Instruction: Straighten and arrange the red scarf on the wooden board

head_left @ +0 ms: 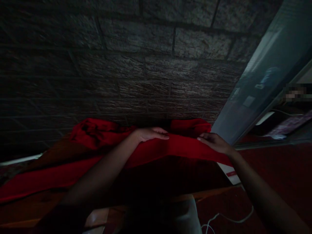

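Note:
A long strip of red cloth (185, 145) stretches across a dark wooden table (36, 208). Its upper edge is pinched by my left hand (152, 134), thumb on the near side and fingers behind. Further right, my right hand (214, 142) grips the same edge between thumb and fingers. The stretch between the hands is held fairly flat, and its left end trails over the table. Behind the strip, against the wall, lies a bunched heap of red cloth (94, 131), with another red fold (191, 126) behind my hands. Dim light hides the finer detail.
A rough block wall (156, 65) rises behind the table. To the right are a grey door frame (253, 74) and a person (296, 92) beyond it. A white box or paper (230, 172) lies at the table's right end. A white cable (234, 221) runs over the red floor.

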